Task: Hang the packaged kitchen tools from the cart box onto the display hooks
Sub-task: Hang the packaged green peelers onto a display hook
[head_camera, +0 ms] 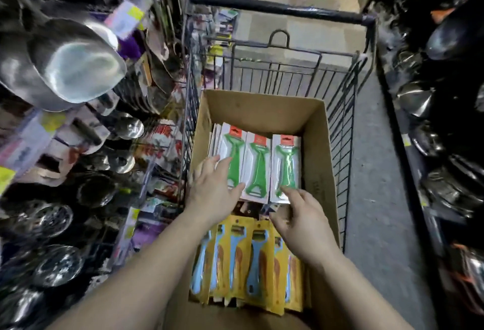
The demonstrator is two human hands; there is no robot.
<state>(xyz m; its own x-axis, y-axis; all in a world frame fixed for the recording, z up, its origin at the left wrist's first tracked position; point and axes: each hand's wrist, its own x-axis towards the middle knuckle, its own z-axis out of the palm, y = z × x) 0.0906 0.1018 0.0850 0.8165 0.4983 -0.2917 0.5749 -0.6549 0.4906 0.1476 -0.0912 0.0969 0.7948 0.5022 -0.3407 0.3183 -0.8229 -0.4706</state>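
- Green peeler packs lie in rows at the far end of the cardboard box in the cart; yellow packs sit nearer you.
- Left hand: fingers straight, resting flat on the leftmost green pack, gripping nothing.
- Right hand: fingers loosely curled, tips touching the rightmost pack's bottom edge (no pinch yet).
- Packs look light, with stiff card and slick blister fronts; pinch the card edge and keep the orange hang-tab end free.

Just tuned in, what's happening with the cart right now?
A person is reaching both hands into the cardboard box in the wire cart. The left hand lies with straight fingers on the leftmost green-tool packs, and the right hand touches the rightmost pack's lower end. Blue-tool packs on yellow cards fill the near end. Nothing is lifted out yet.
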